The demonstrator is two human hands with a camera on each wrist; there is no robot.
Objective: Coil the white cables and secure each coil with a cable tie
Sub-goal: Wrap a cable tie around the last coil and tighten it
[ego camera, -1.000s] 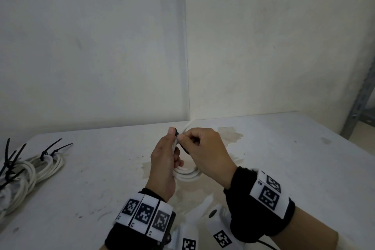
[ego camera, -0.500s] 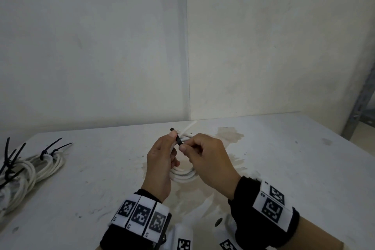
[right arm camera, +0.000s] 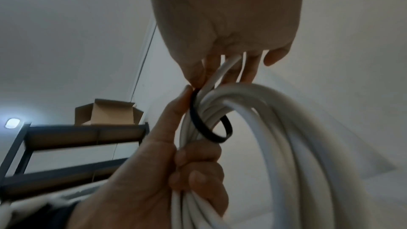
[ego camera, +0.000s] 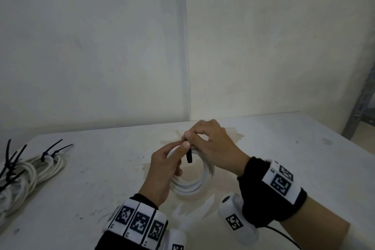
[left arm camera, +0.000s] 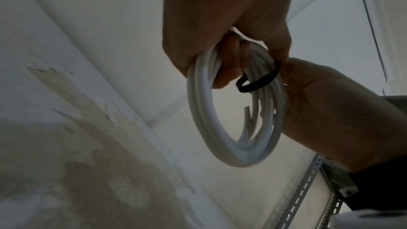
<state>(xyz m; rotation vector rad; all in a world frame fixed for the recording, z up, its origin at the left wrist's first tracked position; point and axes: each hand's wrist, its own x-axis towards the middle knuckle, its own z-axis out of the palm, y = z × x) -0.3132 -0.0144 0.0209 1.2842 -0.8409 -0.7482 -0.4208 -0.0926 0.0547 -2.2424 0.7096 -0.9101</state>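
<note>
A coil of white cable [ego camera: 192, 181] is held upright above the white table [ego camera: 284, 148]. My left hand [ego camera: 172, 158] grips the coil's near-left side, fingers curled through it and thumb against a black cable tie [ego camera: 189, 155]. My right hand [ego camera: 203, 138] reaches over the coil's top and pinches the tie's upper end. In the left wrist view the tie [left arm camera: 257, 81] loops round the coil's strands [left arm camera: 231, 128] below my left hand [left arm camera: 226, 62]. In the right wrist view my right hand [right arm camera: 204, 74] pinches the tie [right arm camera: 209, 128] where it bends round the coil [right arm camera: 286, 128]; my left hand [right arm camera: 176, 163] clasps the strands.
Several tied white coils [ego camera: 30, 170] with black tie tails lie at the table's left edge. A grey metal shelf upright [ego camera: 363, 107] stands beyond the right corner. A cardboard box [right arm camera: 108, 114] sits on a dark shelf. Walls close the back.
The tie stuck up almost straight between my fingertips; now it curves down round the coil's strands. My right hand has moved over the coil's top, and the coil faces the camera more.
</note>
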